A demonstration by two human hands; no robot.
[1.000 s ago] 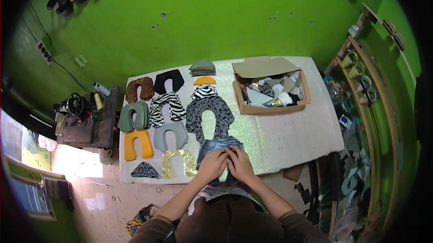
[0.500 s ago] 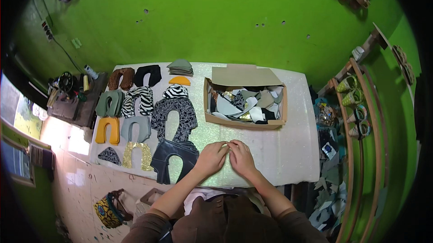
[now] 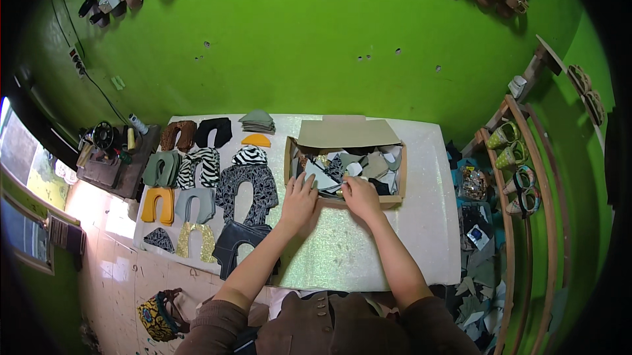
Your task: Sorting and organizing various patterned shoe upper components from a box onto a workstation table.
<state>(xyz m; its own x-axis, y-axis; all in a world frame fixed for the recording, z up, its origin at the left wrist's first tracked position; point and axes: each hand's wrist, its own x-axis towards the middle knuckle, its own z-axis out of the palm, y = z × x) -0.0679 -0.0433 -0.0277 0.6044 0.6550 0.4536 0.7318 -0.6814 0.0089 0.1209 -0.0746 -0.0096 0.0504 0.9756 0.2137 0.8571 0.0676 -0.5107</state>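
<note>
An open cardboard box (image 3: 403, 184) holds a jumble of cut material scraps: white, grey, black, gold and patterned pieces. My left hand (image 3: 300, 198) rests at its near left corner, fingers stretched out and slightly spread over the rim beside a pale scrap (image 3: 317, 176). At the middle of the near side, my right hand (image 3: 360, 195) has its fingers bent together down among the scraps. Whatever lies between those fingertips is hidden. To the left of the box, black-and-grey patterned U-shaped pieces (image 3: 227, 190) lie stacked, with dark navy U-shaped pieces (image 3: 227, 249) nearer me.
Stacks of U-shaped pieces, among them yellow (image 3: 150, 205), zebra-striped (image 3: 209, 169) and brown (image 3: 187, 134), cover the table's left part. A sewing machine (image 3: 103, 136) stands farther left. On the right are a wooden rack (image 3: 520, 108) with shoes and a heap of scraps (image 3: 477, 276).
Both hands have parted from each other near the table's front edge and reached forward to the box's near side. The view has tilted up, showing more shoes on the wall.
</note>
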